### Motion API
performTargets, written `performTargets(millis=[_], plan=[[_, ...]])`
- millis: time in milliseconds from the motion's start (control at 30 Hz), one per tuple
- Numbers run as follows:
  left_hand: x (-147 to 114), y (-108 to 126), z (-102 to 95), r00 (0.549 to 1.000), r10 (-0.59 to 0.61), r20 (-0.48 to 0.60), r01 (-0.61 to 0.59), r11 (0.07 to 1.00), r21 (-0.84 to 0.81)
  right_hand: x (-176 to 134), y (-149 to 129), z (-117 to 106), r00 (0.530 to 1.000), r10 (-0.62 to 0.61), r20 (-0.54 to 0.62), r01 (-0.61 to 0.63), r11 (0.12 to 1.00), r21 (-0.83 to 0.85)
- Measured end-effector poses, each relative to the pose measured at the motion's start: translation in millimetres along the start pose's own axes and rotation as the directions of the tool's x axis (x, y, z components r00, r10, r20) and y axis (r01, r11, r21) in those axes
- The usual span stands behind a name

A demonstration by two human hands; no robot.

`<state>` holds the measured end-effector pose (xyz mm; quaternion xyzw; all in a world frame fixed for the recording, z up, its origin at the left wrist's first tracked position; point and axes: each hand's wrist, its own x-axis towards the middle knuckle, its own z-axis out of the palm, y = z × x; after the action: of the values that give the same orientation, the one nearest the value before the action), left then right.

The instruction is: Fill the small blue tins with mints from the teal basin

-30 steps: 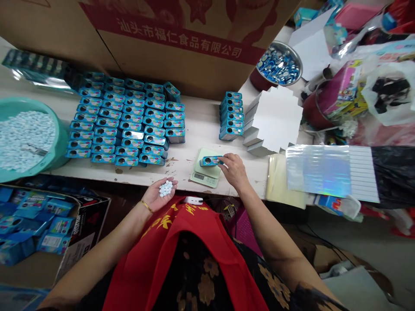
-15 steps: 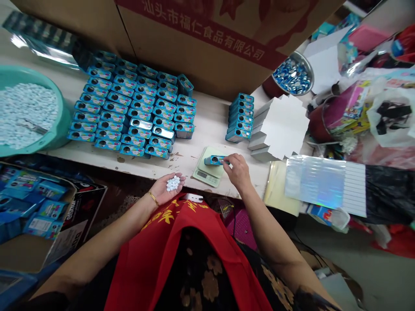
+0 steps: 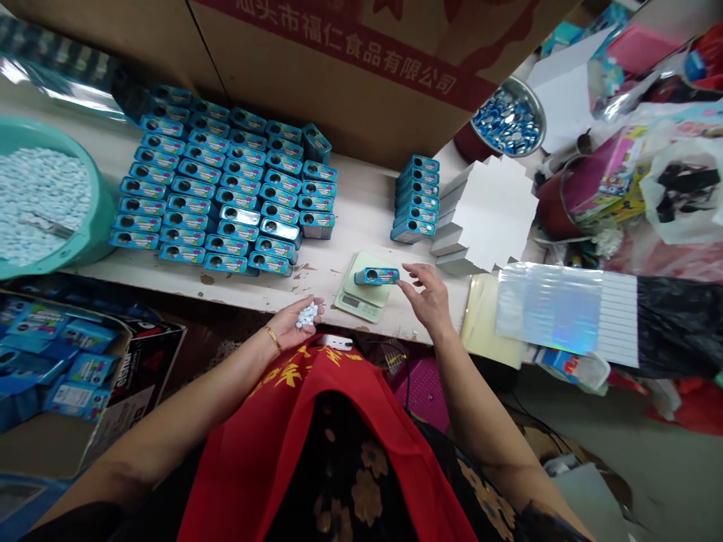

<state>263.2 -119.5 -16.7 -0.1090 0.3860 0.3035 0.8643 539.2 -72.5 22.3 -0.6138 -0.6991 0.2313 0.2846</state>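
In the palm of my left hand (image 3: 291,320) lies a small heap of white candies (image 3: 307,315), with the fingers curled up around it. My right hand (image 3: 428,297) is open, thumb and fingers apart, beside the right end of a small blue box (image 3: 376,276). The thumb tip is very close to that box; I cannot tell whether it touches. The box has a dark round hole on its upper face and sits on a pale green digital scale (image 3: 361,307). The reading on the display is too small to make out.
Rows of similar blue boxes (image 3: 186,203) stand at left, and a shorter row (image 3: 416,197) at right beside white folded card (image 3: 491,214). A green basin (image 3: 102,203) holds white candies. A large carton (image 3: 339,83) walls off the back. A metal bowl (image 3: 539,117) holds shiny blue pieces.
My right hand has let go of the box on the scale and drawn slightly right, its fingers spreading. My left hand has tilted and shifted slightly right, with its fingers curling more around the candies.
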Motion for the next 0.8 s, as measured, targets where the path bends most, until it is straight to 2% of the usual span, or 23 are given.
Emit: performTargets(millis=[200, 433, 533, 667, 733, 800], plan=[[-3.6, -3.1, -2.0, 1.0, 0.004, -0.001, -0.004, 1.0, 0.001, -1.2, 1.4, 4.3, 0.998, 0.01, -0.06, -0.011, 1.0, -0.022], [-3.3, -3.4, -3.7, 1.0, -0.005, 0.001, 0.005, 1.0, 0.009, -4.3, 12.6, 2.9, 1.0, -0.005, -0.009, 0.005, 1.0, -0.009], [-2.8, -4.0, -0.2, 1.0, -0.009, 0.008, 0.009, 1.0, 0.018, -9.4, -6.5, 9.3, 0.999, -0.029, 0.017, 0.028, 1.0, 0.011], [-1.1, -4.6, 9.1, 1.0, -0.009, 0.012, 0.008, 0.999, 0.044, -12.9, -40.5, 20.9, 0.979, -0.164, 0.121, 0.156, 0.985, 0.07], [0.5, -3.6, 12.5, 1.0, -0.001, 0.009, 0.001, 0.999, 0.044, -10.7, -37.0, 23.7, 0.991, -0.126, 0.04, 0.124, 0.991, 0.039], [3.2, -1.7, 13.7, 1.0, 0.022, -0.02, -0.021, 0.999, 0.035, -6.5, -14.5, 25.4, 0.999, -0.024, -0.044, 0.025, 0.999, 0.034]])
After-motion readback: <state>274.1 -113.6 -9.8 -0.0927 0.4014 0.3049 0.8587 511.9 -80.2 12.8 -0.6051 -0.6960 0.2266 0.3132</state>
